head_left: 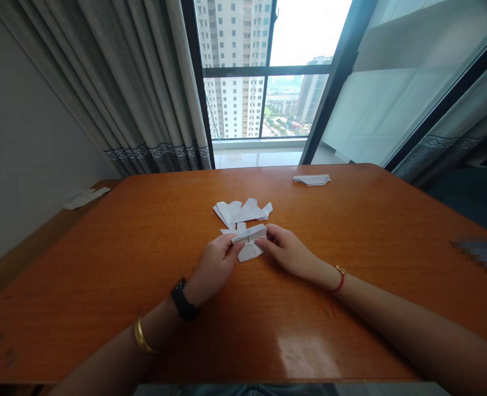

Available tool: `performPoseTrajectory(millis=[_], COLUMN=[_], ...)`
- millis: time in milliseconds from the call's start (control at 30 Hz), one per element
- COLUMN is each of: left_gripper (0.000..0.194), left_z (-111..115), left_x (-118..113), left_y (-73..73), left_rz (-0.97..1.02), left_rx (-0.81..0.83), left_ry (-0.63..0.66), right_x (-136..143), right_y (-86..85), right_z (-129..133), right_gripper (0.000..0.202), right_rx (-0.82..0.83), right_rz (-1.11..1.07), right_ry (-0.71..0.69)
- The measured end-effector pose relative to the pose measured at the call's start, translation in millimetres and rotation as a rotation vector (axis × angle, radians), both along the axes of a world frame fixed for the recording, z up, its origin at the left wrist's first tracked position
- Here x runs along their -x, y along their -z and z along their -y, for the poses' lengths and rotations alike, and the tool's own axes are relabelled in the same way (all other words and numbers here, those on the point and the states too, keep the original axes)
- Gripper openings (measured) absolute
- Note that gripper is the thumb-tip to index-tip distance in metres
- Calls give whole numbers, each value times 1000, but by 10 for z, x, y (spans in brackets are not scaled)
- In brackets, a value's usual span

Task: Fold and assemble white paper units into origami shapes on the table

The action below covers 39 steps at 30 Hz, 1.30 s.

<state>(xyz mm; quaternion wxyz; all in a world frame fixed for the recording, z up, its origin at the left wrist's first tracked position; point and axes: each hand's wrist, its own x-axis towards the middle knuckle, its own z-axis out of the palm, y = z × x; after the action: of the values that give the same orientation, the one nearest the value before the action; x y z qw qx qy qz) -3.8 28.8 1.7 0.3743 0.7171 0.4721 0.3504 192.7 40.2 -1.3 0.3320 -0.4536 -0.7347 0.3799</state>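
Between my two hands is a narrow piece of folded white paper [249,235], slightly tilted, its right end higher. My left hand [220,258] pinches its left end, thumb in front. At the right end, my right hand [286,247] grips it with thumb and fingers. Just below and behind it show more white paper flaps [250,253]; whether they belong to the held piece I cannot tell. Beyond my hands lie several folded white paper pieces [243,212], close together on the wooden table [144,275].
Near the table's far edge lies another folded white paper strip [311,180]. A pale flat item [87,198] rests on a ledge at the left. A blurred-out patch [485,256] covers something at the right edge. Curtains [144,82] and a window [268,71] stand behind the table.
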Motion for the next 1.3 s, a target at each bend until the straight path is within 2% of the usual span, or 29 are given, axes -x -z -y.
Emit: performPoseTrajectory(millis=[67,133,200,233,267,400,500,733,967,1100,1300], left_gripper=[25,35,46,46,44,34,29,28,27,27,27], left_z=[-4,-2,8,15,24,72,110,142,125,127,133], left_x=[-13,-29,-43,-48,-52,-64,-70,-65,-63,-61,-52], left_y=[6,9,2,-5,-14,-58,-88,-104,-119,-127,-125], left_rz=[129,244,292,294,288,263,215,105,107,102,84], left_rx=[150,243,261,259,259,240,216,161,158,154,158], left_ry=[16,8,-20,-26,-22,39,81,118,111,108,103], right_x=[-62,-242,-551,-741,-942,-1636,-1878,-1892,-1787,-1636,-1627], right_y=[-20,-57,-94,-106,-111,-41,78,315,280,256,314], right_z=[-98,-279,-512,-631,-740,-1010,-1070,-1142,-1080,-1042,-1084], right_gripper=[22,27,31,31,30,26,30,48,63,74,56], right_rx=[25,15,-10,-5,1,15,-4,-138,-234,-263,-279], right_rz=[-81,-76,57,177,225,370,477,671,753,801,739], right_ry=[-12,69,314,468,552,789,885,979,1029,905,807])
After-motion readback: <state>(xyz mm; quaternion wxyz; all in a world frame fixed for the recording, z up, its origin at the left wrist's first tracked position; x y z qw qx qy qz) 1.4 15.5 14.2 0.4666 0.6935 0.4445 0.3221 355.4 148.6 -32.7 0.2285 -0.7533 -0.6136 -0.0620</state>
